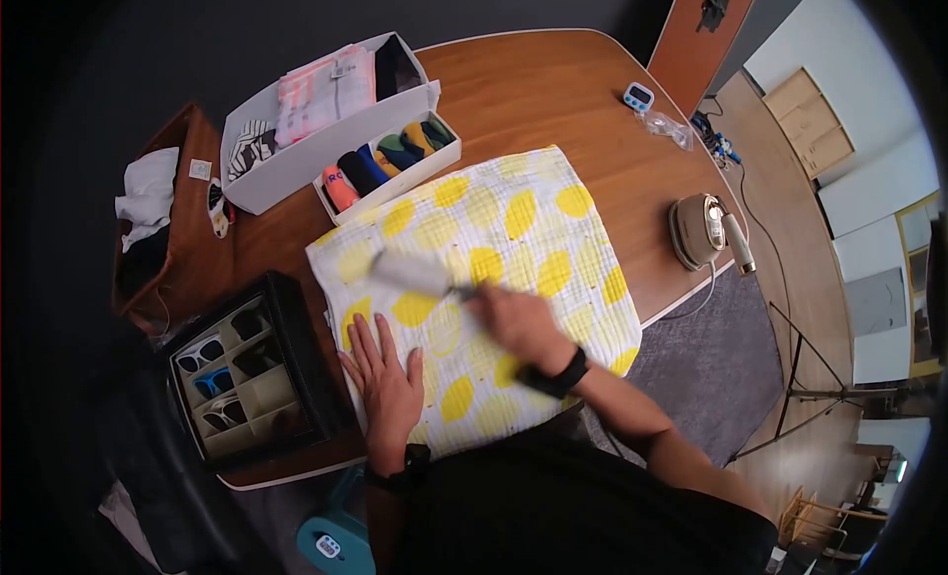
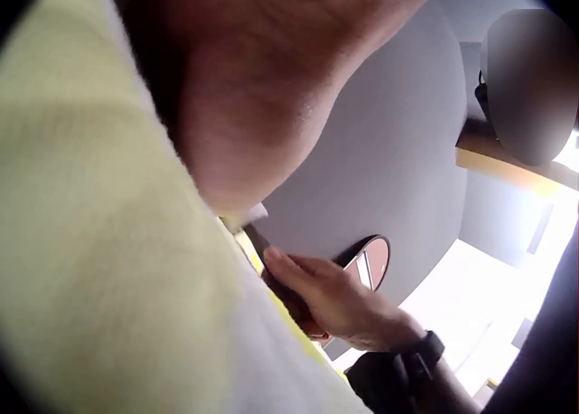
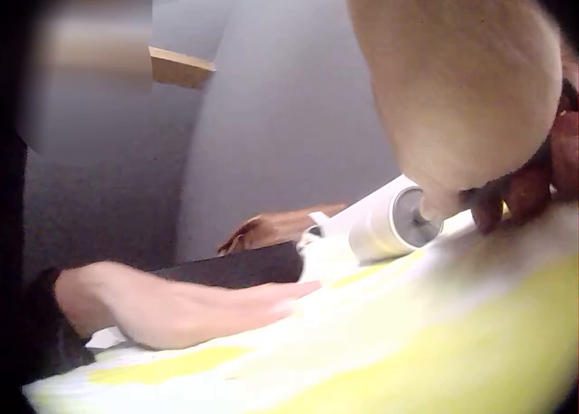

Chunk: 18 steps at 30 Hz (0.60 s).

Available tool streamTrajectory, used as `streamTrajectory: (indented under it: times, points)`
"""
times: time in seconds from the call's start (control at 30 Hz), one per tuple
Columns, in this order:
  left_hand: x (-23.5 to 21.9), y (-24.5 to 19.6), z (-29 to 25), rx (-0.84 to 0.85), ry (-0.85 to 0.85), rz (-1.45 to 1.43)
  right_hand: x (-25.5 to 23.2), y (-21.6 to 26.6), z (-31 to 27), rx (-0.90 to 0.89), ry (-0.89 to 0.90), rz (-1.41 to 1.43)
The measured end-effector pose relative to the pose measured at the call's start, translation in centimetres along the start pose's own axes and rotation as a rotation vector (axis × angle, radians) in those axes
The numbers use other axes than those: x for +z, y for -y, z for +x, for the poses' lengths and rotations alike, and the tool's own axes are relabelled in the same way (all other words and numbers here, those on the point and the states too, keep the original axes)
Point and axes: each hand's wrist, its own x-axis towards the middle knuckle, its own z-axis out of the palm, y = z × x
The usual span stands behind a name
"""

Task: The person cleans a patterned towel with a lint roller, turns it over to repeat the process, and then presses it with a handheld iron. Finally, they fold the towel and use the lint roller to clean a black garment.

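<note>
A white cloth with yellow lemon print (image 1: 474, 377) lies folded on the brown table. The right hand (image 1: 518, 323) grips the handle of a white lint roller (image 1: 410, 273), blurred in the head view, over the cloth's left part. In the right wrist view the roller (image 3: 391, 222) lies close to the cloth (image 3: 362, 342), and the right hand (image 3: 470, 98) fills the upper right. The left hand (image 1: 391, 385) rests flat on the cloth's lower left, fingers spread; the left wrist view shows its palm side (image 2: 262, 79) near the cloth (image 2: 127, 251).
White boxes with folded clothes (image 1: 326, 101) and rolled socks (image 1: 390, 165) stand at the back left. A brown basket (image 1: 193, 229) and a black sunglasses case (image 1: 306, 377) flank the cloth's left. To the right are a garment steamer (image 1: 699, 231), a timer (image 1: 638, 97) and clear plastic (image 1: 670, 130).
</note>
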Motion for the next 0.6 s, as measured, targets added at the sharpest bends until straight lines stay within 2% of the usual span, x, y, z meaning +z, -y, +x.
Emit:
streamTrajectory:
  times: [0.07, 0.1, 0.13, 0.17, 0.23, 0.33, 0.37, 0.4, 0.43, 0.47, 0.5, 0.57, 0.6]
  points:
    - [0.2, 0.3, -0.2, 0.006, -0.015, 0.006, -3.1, -4.2, 1.2, 0.083, -0.077, -0.168]
    - [0.3, 0.5, -0.2, 0.017, -0.025, 0.020, -3.2, -6.7, 1.3, 0.057, -0.271, -0.399]
    - [0.5, 0.5, -0.2, 0.020, -0.030, 0.011, -5.3, -7.3, 2.6, 0.342, -0.162, -0.312]
    - [0.5, 0.5, -0.3, 0.021, -0.032, -0.001, -5.6, -9.1, 3.1, 0.436, -0.205, -0.296]
    - [0.5, 0.4, -0.2, 0.025, -0.048, 0.008, -5.5, -9.5, 3.6, 0.506, -0.266, -0.302]
    - [0.4, 0.5, -0.4, 0.034, -0.055, 0.026, -3.4, -3.2, 2.3, 0.380, -0.066, -0.300]
    - [0.5, 0.6, -0.4, 0.017, -0.051, 0.025, -1.8, -1.2, 0.6, 0.155, -0.147, -0.295]
    - [0.9, 0.8, -0.4, 0.014, -0.080, 0.004, -1.5, 0.7, -0.9, 0.074, -0.085, -0.184]
    - [1.1, 0.8, -0.4, 0.013, -0.111, -0.018, -2.6, 2.7, -1.9, 0.047, -0.034, -0.120]
    - [1.1, 0.7, -0.5, 0.007, -0.122, -0.003, -4.0, 3.4, -2.5, 0.019, 0.094, -0.106]
    - [1.0, 0.7, -0.6, -0.005, -0.115, -0.014, -5.6, 2.9, -3.2, -0.004, 0.223, -0.098]
    - [0.9, 0.7, -0.6, -0.004, -0.121, -0.006, -7.4, -0.8, -4.8, -0.132, 0.198, -0.071]
    - [1.1, 0.8, -0.6, -0.006, -0.146, -0.009, -8.3, -2.7, -5.3, -0.079, 0.167, -0.136]
